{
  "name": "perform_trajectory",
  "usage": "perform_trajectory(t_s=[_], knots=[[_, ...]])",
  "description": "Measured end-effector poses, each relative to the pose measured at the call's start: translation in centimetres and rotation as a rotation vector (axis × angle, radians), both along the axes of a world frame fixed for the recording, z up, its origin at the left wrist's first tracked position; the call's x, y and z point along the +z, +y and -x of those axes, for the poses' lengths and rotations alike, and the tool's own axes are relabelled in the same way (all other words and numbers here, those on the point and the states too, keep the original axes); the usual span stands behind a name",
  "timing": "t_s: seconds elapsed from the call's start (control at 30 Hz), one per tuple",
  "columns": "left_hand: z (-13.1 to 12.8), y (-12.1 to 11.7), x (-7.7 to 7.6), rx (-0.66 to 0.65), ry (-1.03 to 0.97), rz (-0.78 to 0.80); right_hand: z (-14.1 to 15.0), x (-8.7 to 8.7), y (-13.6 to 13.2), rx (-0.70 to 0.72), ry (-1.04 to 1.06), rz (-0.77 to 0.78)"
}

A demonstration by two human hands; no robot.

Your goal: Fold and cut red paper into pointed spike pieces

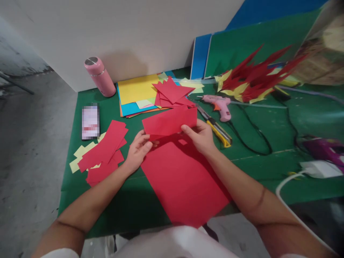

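A red paper strip (169,122) is held up between my two hands, over a larger red sheet (185,182) lying on the green table. My left hand (138,150) has its fingers closed at the strip's lower left corner. At the other end, my right hand (201,135) grips the strip, thumb in front and fingers behind. Just beyond the strip lie several pointed red paper pieces (173,91). Left of my left hand, cut red strips (104,147) overlap pale yellow paper pieces (77,157).
A pink bottle (100,77) and a phone (90,122) stand and lie at left. Coloured sheets (134,89) are stacked at the back. Right of my hands are a yellow utility knife (219,134), a pink glue gun (219,105) with its cord, and a red-and-yellow paper flame (255,79).
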State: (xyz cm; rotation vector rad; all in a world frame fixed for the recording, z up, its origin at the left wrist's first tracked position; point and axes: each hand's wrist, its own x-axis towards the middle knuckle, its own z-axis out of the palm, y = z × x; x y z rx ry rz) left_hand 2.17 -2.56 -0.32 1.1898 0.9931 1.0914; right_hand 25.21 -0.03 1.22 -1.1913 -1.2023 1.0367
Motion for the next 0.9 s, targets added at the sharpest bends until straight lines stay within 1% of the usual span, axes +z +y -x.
perform_trajectory(t_s=[0.07,0.13,0.3,0.43,0.5,0.6,0.67,0.73,0.83,0.9], knots=[[-0.2,-0.1,0.3,-0.054,-0.046,0.023,0.1,0.1,0.0,0.009,0.009,-0.03],[-0.4,-0.3,0.6,-0.048,-0.013,0.041,0.3,0.1,-0.1,0.037,-0.003,-0.05],[-0.4,-0.3,1.1,0.086,0.215,-0.012,0.5,-0.1,-0.2,0.1,-0.055,-0.079],[-0.4,-0.2,1.1,0.148,0.261,-0.013,0.5,-0.1,-0.3,0.102,-0.089,-0.076],[-0.4,-0.1,1.1,0.198,0.318,-0.07,0.5,-0.1,-0.4,0.086,-0.088,-0.053],[-0.4,0.0,0.9,0.24,0.38,-0.172,0.7,-0.3,-0.6,0.091,-0.05,0.03],[-0.4,0.0,0.7,0.245,0.368,-0.199,0.6,-0.5,-0.6,0.101,-0.023,0.076],[-0.4,0.1,0.3,0.229,0.299,-0.192,0.5,-0.6,-0.5,0.09,-0.046,0.06],[-0.2,0.3,-0.1,0.227,0.169,-0.219,0.0,-0.5,-0.3,0.086,-0.224,-0.048],[-0.1,0.6,-0.2,0.246,0.141,-0.294,-0.2,-0.2,-0.2,0.143,-0.352,-0.096]])
